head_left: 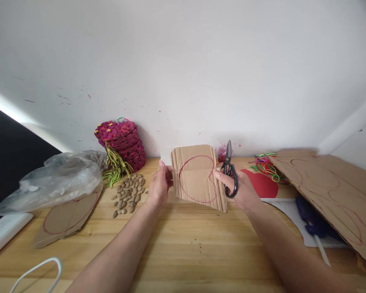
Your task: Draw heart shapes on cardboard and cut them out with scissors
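A piece of brown cardboard (197,183) with a heart outline drawn in dark red is held up above the table, the heart lying on its side. My left hand (160,185) grips its left edge, thumb pointing up. On the other side, my right hand (236,187) pinches the right edge. The same right hand also carries black-handled scissors (231,175), their dark blades pointing up and looking closed. Some right fingers are hidden behind the cardboard and the scissors.
At left are brown nuts or seeds (131,191), a maroon decorated cylinder (125,142), a plastic bag (64,175) and marked cardboard (70,215). Red paper (262,183), colored cords (270,167), a dark blue glue gun (311,219) and large cardboard (332,187) lie right. A white cable (59,264) loops in front.
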Available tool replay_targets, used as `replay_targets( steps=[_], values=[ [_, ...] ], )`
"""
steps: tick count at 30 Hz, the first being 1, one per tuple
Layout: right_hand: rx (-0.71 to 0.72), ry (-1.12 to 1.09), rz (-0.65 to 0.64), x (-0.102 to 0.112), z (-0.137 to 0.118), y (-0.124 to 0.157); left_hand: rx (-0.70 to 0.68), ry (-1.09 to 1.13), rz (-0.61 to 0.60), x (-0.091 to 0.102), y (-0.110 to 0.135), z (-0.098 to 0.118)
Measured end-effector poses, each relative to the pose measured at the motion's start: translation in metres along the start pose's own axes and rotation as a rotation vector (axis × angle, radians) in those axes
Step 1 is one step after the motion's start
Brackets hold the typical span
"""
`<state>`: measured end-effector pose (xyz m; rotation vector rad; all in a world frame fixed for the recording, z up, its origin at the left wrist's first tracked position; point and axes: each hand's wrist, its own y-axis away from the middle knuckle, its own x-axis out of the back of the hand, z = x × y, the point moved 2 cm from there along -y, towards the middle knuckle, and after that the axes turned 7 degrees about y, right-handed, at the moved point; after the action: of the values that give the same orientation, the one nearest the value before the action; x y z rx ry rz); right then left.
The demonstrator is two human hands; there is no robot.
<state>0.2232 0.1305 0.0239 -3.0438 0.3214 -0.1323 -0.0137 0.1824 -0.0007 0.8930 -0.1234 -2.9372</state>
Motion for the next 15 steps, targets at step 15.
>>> replay_targets(
  steps=[15],
  values=[
    [-0.008,0.030,-0.052,0.005,-0.001,-0.002,-0.009,-0.047,-0.166,-0.004,0.004,0.021]
  ],
)
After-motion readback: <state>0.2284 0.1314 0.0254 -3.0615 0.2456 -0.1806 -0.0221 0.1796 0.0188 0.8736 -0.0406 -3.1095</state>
